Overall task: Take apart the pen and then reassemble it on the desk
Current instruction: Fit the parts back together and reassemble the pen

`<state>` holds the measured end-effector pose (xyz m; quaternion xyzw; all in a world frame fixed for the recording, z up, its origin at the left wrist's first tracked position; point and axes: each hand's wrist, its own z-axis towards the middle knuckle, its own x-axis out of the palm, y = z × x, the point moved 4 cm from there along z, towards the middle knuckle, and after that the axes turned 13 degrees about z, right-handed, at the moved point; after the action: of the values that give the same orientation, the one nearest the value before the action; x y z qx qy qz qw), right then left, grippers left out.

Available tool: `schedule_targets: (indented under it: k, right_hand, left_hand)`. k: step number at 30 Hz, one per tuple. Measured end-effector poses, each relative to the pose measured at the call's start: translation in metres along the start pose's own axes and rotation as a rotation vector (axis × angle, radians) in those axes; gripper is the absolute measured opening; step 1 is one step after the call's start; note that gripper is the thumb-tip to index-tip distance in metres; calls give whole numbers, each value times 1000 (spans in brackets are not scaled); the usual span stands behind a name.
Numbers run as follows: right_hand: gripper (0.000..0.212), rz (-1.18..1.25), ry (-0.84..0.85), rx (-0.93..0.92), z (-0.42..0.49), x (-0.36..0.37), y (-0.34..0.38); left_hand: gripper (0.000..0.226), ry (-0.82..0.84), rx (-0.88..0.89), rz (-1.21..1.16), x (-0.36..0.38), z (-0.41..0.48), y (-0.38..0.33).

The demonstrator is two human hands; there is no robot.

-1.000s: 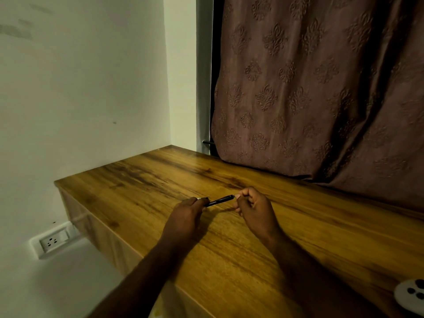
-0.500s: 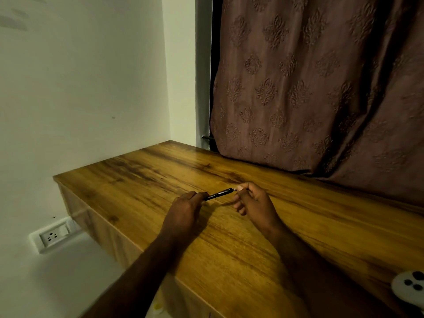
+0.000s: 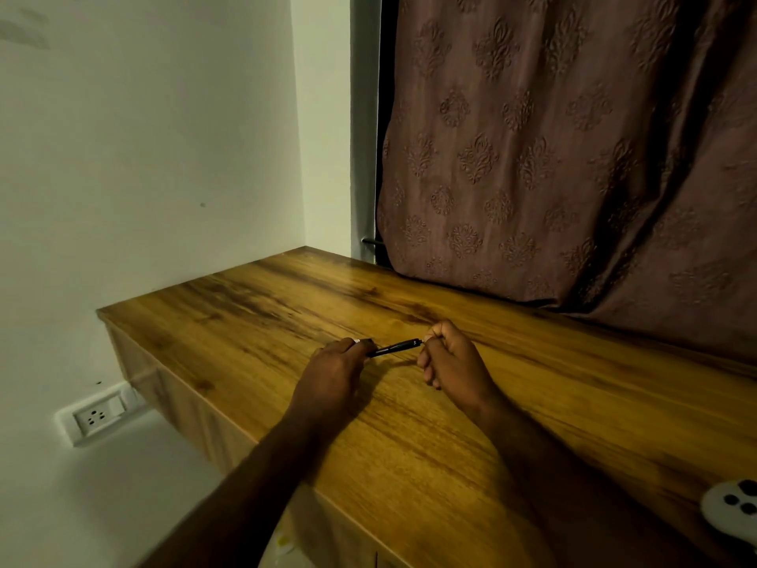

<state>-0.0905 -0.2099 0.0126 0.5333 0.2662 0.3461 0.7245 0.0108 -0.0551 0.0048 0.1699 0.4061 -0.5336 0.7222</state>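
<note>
A slim black pen (image 3: 394, 347) lies nearly level just above the wooden desk (image 3: 254, 317), between my two hands. My left hand (image 3: 334, 375) is closed around the pen's left end, where a small pale bit shows by the fingers. My right hand (image 3: 448, 362) pinches the pen's right tip between thumb and forefinger, its other fingers curled in. The ends of the pen are hidden inside both grips, so I cannot tell whether any part has come loose.
A brown patterned curtain (image 3: 573, 157) hangs along the desk's far edge. A white object with dark dots (image 3: 733, 510) sits at the desk's right front corner. A wall socket (image 3: 98, 416) is low on the white wall to the left, below the desk's left end.
The right hand's fingers have shifted slightly at the pen's tip and curled in tighter. The pen and the left hand stay in about the same place above the desk.
</note>
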Motion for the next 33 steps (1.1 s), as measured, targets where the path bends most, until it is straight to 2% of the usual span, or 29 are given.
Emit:
schedule_targets:
  k: [3,5,8,10,14,16,18,20,23,25,28,33]
  right_hand:
    - [18,1,-46,-2,6,-8,-2]
    - [19,-25,-151,-28,11,-19,-4]
    - [10,-190,-259,-64,13,-34,-9]
    - [5,-320,-233,-29,14,-36,-15]
    - [23,-527,-124,2,17,-28,-25]
    - [16,-652,-96,-8,20,-25,-27]
    - [9,-676,-97,1,21,-25,-29]
    - [8,-447,-106,49,20,-29,-28]
    - [9,64,-107,126,14,-34,-17]
    - [9,255,-99,158,10,-32,-13]
    - [9,377,-72,185,7,-23,-12]
    - [13,419,-39,190,6,-15,-12]
  left_hand:
    - [56,5,-22,-25,-1,-2,0]
    - [48,4,-30,-30,-1,-1,2]
    - [42,-17,-42,-40,0,-1,4]
    - [48,-25,-46,-45,0,-1,4]
    - [44,-36,-61,-45,1,-1,5]
    - [41,-46,-68,-50,2,-1,5]
    - [42,-43,-67,-53,2,-1,5]
    - [43,-39,-55,-49,3,-1,6]
    - [42,-46,-51,-44,3,0,6]
    - [43,-47,-40,-51,4,0,6]
    - [36,-50,-10,-62,3,1,3]
    - [29,-77,4,-46,2,0,2]
